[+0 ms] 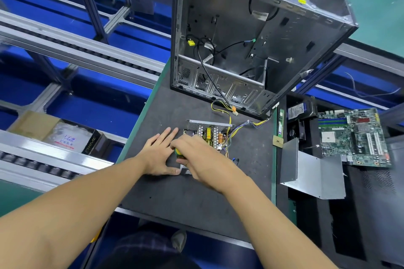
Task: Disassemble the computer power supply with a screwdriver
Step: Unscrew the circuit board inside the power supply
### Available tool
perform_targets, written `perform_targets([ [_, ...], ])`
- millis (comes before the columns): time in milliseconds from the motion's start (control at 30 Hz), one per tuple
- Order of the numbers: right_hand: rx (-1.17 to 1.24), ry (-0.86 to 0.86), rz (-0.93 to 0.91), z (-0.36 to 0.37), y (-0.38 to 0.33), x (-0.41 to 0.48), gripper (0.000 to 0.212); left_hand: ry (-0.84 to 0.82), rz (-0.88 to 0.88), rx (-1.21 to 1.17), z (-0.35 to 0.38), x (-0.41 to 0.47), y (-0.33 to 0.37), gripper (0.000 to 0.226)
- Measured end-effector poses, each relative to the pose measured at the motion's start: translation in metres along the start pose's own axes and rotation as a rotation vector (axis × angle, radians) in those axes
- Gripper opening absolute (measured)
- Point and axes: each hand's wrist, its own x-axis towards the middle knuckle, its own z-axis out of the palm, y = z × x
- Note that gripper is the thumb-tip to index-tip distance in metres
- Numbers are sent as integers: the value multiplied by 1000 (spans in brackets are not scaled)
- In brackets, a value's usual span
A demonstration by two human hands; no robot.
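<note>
Power supply (209, 135), lid off, lay on the dark mat (175, 192), the open computer case (240, 39) standing just behind it. Left hand (158, 155) rested flat against its left side, fingers straight. Right hand (201, 157), above its near edge, gripped a green-handled screwdriver (178, 152)

Green-yellow screwdriver handle (178, 152); green motherboard (354, 137) (blue slots); dark mat (175, 194).

screwdriver (178, 152): tip hidden under right hand (197, 157) | case (229, 28): top cut off
</note>
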Motion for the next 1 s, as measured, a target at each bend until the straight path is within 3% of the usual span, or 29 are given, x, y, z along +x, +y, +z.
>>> perform_targets([
  [100, 93, 55, 154, -4, -4, 7, 30, -2, 3, 9, 1, 1, 0, 85],
  [167, 62, 99, 245, -7, -5, 10, 47, -4, -16, 10, 3, 2, -1, 96],
  [400, -311, 87, 333, -6, -10, 16, 41, 8, -32, -19, 6, 4, -5, 109],
  [567, -147, 41, 313, -12, -5, 6, 31, 22, -20, -32, 8, 2, -6, 110],
  [700, 93, 407, 581, -24, 11, -15, 28, 47, -5, -99, 4, 0, -4, 106],
  [767, 197, 481, 656, -29, 20, -22, 27, 102, -9, -198, 1, -2, -2, 104],
  [933, 286, 546, 707, -39, 35, -32, 26, 435, -110, -547, 2, -3, 14, 55],
  [1000, 211, 466, 722, -38, 36, -31, 27, 423, -116, -524, 0, 1, 22, 47],
])
